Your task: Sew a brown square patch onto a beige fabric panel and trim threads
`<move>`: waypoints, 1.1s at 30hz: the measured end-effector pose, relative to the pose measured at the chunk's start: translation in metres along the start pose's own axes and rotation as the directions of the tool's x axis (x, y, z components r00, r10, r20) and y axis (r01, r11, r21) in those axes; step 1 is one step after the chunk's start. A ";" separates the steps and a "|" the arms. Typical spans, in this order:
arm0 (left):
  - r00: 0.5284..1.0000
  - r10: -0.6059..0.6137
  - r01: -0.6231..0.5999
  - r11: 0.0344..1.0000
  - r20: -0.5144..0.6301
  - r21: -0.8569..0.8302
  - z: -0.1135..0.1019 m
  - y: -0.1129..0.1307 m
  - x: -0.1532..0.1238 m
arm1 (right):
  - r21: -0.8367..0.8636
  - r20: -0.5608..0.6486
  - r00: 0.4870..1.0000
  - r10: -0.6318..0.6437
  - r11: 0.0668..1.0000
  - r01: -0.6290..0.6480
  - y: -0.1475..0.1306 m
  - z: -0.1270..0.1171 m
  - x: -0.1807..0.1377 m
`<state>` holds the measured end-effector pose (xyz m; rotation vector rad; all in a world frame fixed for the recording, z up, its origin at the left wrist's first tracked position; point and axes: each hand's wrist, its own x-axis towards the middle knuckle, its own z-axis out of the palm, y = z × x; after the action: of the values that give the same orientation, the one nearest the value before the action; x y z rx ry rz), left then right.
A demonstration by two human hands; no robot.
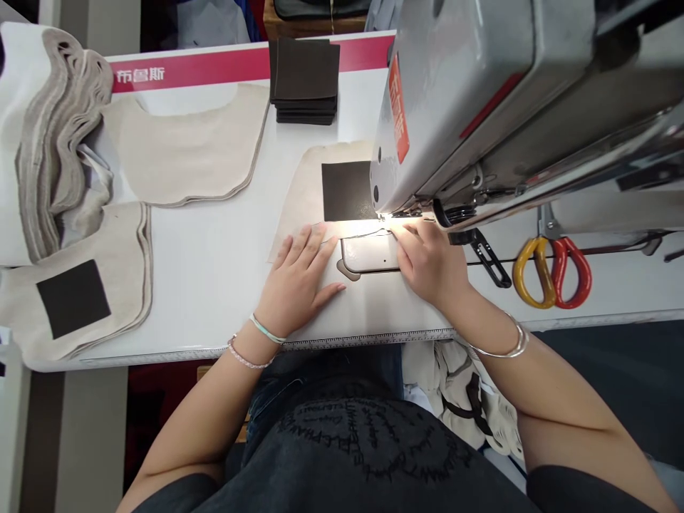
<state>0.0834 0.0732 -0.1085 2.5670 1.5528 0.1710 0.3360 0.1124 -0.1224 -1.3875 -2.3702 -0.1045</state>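
Note:
My left hand [300,276] lies flat with fingers spread on the near edge of a beige fabric piece [304,196] that carries a dark brown square patch [346,190]. The patch's right edge sits under the head of a grey sewing machine [481,92], by the lit needle area. My right hand [430,258] rests beside the needle plate [370,253], fingers curled and pressed down near the fabric under the foot; whether it pinches anything is hidden.
A stack of dark brown squares [306,80] stands at the back. Beige cut pieces [187,149] lie left of it; a pile with a sewn patch [72,298] sits at the near left. Scissors with yellow and red handles [553,271] lie on the right. White table [214,271].

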 end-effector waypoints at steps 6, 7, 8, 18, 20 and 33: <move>1.000 -0.010 0.010 0.999 0.014 0.031 0.001 -0.007 -0.005 | -0.033 0.013 1.000 0.017 0.999 -0.017 0.000 -0.004 -0.001; 1.000 -0.010 0.010 0.999 0.010 0.034 0.001 -0.007 -0.005 | -0.039 0.012 1.000 0.018 0.999 -0.017 0.000 -0.004 -0.001; 1.000 -0.010 0.010 0.999 0.004 0.036 0.002 -0.007 -0.005 | -0.045 0.011 1.000 0.018 0.999 -0.018 0.000 -0.004 -0.001; 0.999 -0.024 0.024 1.000 -0.022 0.010 0.002 -0.005 -0.005 | -0.077 -0.026 1.000 0.001 0.997 -0.003 0.005 -0.001 -0.004; 0.999 -0.033 0.033 0.999 -0.017 -0.001 0.002 -0.005 -0.005 | -0.083 -0.040 0.999 -0.004 0.997 0.001 0.006 -0.001 -0.003; 0.998 -0.056 0.055 0.998 -0.020 -0.042 -0.001 -0.005 -0.005 | -0.103 -0.107 0.994 0.006 0.995 -0.017 0.005 -0.004 0.001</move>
<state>0.0769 0.0712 -0.1085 2.4956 1.6084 0.2231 0.3413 0.1149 -0.1190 -1.4060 -2.2971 -0.2954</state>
